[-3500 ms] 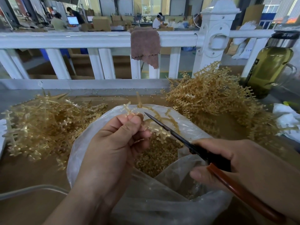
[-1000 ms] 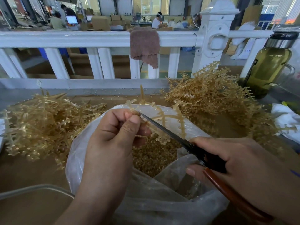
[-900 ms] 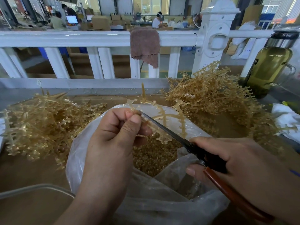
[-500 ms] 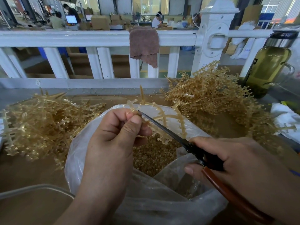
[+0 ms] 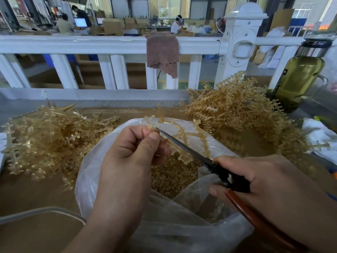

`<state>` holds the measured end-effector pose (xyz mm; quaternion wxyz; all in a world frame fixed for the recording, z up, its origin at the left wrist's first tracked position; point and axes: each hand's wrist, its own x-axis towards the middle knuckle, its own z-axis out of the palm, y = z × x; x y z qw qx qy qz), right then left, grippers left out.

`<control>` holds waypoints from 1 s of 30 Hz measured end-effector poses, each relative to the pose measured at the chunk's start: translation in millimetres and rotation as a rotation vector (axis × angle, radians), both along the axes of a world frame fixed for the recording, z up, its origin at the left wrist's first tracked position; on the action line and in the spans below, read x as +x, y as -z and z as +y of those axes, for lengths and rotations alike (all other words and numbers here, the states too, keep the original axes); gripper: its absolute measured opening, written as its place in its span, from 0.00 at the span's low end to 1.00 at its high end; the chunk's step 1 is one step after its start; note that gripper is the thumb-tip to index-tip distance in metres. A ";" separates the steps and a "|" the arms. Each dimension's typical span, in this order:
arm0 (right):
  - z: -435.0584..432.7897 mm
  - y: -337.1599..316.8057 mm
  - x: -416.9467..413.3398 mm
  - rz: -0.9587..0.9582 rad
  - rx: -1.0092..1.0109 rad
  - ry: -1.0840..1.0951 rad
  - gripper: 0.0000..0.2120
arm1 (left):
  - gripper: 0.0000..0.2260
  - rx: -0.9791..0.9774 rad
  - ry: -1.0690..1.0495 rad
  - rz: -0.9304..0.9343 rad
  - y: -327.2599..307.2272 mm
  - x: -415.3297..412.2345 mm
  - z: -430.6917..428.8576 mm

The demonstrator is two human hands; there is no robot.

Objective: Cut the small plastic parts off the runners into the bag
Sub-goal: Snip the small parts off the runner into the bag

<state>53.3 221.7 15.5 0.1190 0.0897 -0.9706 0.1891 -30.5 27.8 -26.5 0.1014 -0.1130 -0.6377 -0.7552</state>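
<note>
My left hand (image 5: 131, 157) pinches a translucent amber runner (image 5: 184, 136) between thumb and fingers, over the mouth of a clear plastic bag (image 5: 94, 170). My right hand (image 5: 269, 183) grips scissors (image 5: 191, 152) with black pivot and red-brown handles. The thin blades point up-left, their tip touching the runner right at my left fingertips. Cut small parts (image 5: 173, 176) fill the bottom of the bag.
A pile of runners (image 5: 49, 141) lies left of the bag, a taller pile (image 5: 240, 114) to the right. A green-tinted glass bottle (image 5: 299, 79) stands far right, white cloth (image 5: 321, 137) beside it. A white railing (image 5: 109, 46) with a brown rag (image 5: 162, 52) runs behind.
Since 3.5 s ago the runner has turned in my left hand and the scissor tip has moved up-left to my fingertips. Over the last second almost nothing moves.
</note>
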 end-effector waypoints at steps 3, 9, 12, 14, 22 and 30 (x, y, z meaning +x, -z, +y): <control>0.6 -1.4 0.4 -0.019 0.022 0.000 0.18 | 0.09 -0.009 -0.011 -0.007 0.5 0.5 -0.8; 1.8 -3.4 0.7 -0.054 0.044 -0.003 0.17 | 0.12 -0.081 -0.034 0.035 1.1 0.0 -1.4; 1.3 -4.7 1.1 -0.069 0.055 0.004 0.16 | 0.11 -0.100 -0.027 0.069 3.3 -2.1 -2.6; 1.4 -5.0 1.0 -0.081 0.051 0.007 0.17 | 0.12 -0.089 -0.010 0.078 4.7 -3.6 -3.0; 2.5 -6.4 0.8 -0.099 0.026 -0.002 0.16 | 0.11 -0.056 0.050 0.076 4.4 -4.3 -2.8; 2.2 -2.4 0.7 -0.089 0.027 0.009 0.20 | 0.10 -0.064 0.073 0.064 4.8 -3.2 -2.9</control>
